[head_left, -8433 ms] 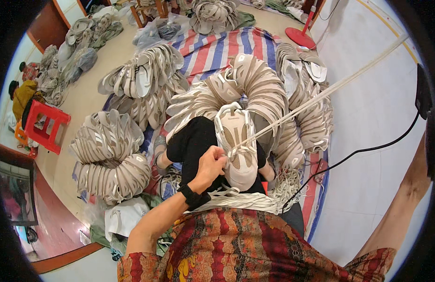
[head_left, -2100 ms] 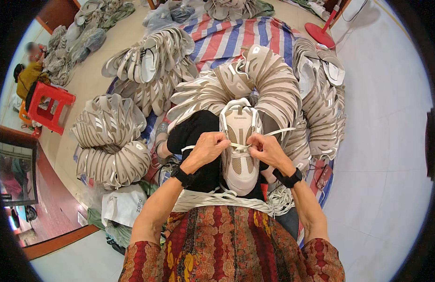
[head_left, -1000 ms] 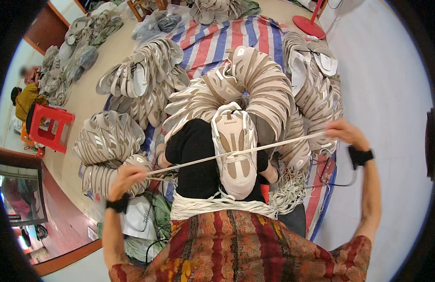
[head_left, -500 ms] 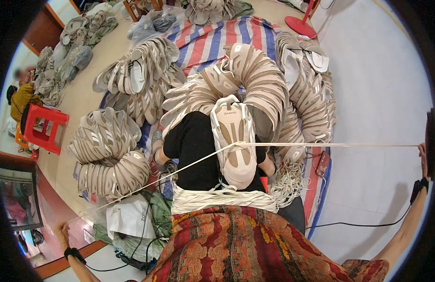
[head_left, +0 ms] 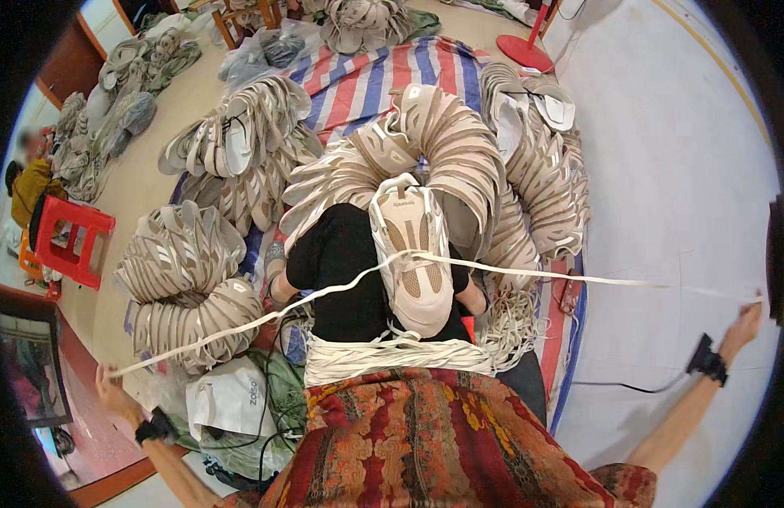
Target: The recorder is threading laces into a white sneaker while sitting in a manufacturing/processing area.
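A beige and tan shoe upper (head_left: 415, 292) rests over my lap, toe toward me. From its lace holes near the middle a cream shoelace (head_left: 324, 289) runs out to both sides. My left hand (head_left: 116, 396), out at the far left, pinches one end of it. My right hand (head_left: 742, 328), far out at the right against the pale wall, is closed at the other end, where the lace blurs. Both lengths sag slightly. A bundle of cream laces (head_left: 392, 357) lies across my lap.
Curved rows of nested shoe uppers (head_left: 459, 152) stand ahead on a striped sheet (head_left: 358, 85), with more uppers (head_left: 184, 279) at the left. Loose laces (head_left: 510, 330) lie right of my lap. A red stool (head_left: 74, 241) and another person (head_left: 34, 190) are at the far left.
The taut lace has slackened and waves on both sides. My left hand has risen slightly; my right hand has lowered and come a little inward. The view has shifted slightly.
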`<state>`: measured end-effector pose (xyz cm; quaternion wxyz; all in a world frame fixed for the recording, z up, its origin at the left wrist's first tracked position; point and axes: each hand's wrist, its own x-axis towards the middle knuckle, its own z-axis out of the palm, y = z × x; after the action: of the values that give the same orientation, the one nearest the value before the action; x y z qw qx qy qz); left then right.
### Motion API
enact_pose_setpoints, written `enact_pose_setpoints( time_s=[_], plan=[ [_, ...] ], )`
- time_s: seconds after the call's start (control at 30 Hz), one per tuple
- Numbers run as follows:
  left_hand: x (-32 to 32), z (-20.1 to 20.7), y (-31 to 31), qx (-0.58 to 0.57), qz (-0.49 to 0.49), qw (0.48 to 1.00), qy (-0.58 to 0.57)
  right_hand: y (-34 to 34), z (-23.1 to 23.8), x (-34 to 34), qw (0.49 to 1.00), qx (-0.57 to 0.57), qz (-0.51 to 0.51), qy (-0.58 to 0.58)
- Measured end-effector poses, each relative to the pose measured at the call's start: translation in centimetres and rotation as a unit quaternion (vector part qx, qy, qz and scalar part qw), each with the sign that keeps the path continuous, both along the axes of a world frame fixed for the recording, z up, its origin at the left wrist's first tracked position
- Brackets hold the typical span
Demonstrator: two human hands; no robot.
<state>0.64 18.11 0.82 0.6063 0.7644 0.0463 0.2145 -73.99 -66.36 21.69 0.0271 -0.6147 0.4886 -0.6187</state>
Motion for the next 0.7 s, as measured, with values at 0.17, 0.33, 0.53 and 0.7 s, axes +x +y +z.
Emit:
enact_pose_setpoints(
  time_s=[0.17,0.33,0.53,0.7],
  plan=[
    [-1.0,-1.1,-21.7,-0.047,-0.241,0.969,0.037,7.8,-13.9,18.6,0.889,0.223,0.36,-0.172],
    [-8.4,0.0,-42.2,-0.176,-0.503,0.824,0.191,17.6,-20.9,37.9,0.664,0.464,0.586,-0.013],
    [-14.3,-0.7,-53.2,-0.057,-0.602,0.726,0.328,19.3,-25.0,44.0,0.669,0.486,0.554,0.102],
    [-15.9,-2.6,-55.2,0.027,-0.609,0.732,0.303,18.7,-26.9,44.2,0.646,0.514,0.548,0.134]
  ],
)
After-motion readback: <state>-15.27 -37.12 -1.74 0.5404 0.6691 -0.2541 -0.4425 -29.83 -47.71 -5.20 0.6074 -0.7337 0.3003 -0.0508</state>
